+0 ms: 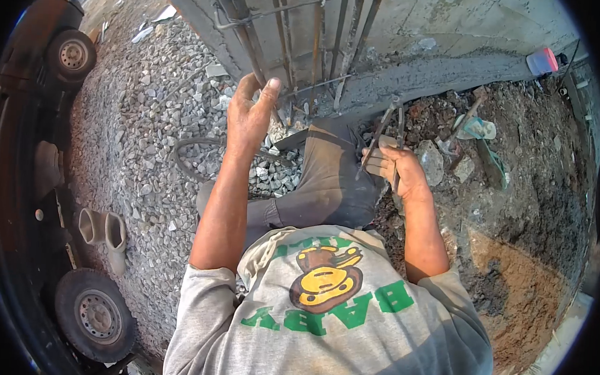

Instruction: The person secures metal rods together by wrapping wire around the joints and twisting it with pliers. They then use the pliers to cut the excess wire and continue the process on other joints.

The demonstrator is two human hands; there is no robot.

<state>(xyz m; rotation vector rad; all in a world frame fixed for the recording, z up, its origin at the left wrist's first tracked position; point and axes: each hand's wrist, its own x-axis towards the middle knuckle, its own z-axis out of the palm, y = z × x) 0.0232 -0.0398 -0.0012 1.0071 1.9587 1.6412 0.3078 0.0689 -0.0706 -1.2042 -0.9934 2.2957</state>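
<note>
Left hand (251, 116): raised at the reinforcing bars (316, 39), palm turned inward, thumb and forefinger a little apart, with one upright bar passing at the gap between them. Whether the fingers closed on it could not be told.

Right hand (401, 170): narrow, fingers curled around a two-armed metal piece (381, 132), its arms running upward and nearly meeting near the top. Tool or bent rod: not clear.

Location of bars: a group of upright rods, some rust-brown, crossed by thinner rods, in front of the concrete wall (451, 22), near the base strip of grey mortar. The metal piece lay right of the bars' lower ends, over the left edge of the dug soil (515, 219).

Body: legs in grey trousers (334, 182) bent between the two hands; light shirt (334, 311) with a cartoon print and green letters.

Surroundings: gravel (161, 126) covered the ground on the left; a dark curved loop (183, 157) lay on it beside the left forearm. At the gravel's left edge, a pair of boots (104, 235) stood next to a dark vehicle (10, 145). A pink and white bucket (542, 61) was by the wall's far right end. Green netting (481, 128) lay among rubble at the soil's upper edge.
</note>
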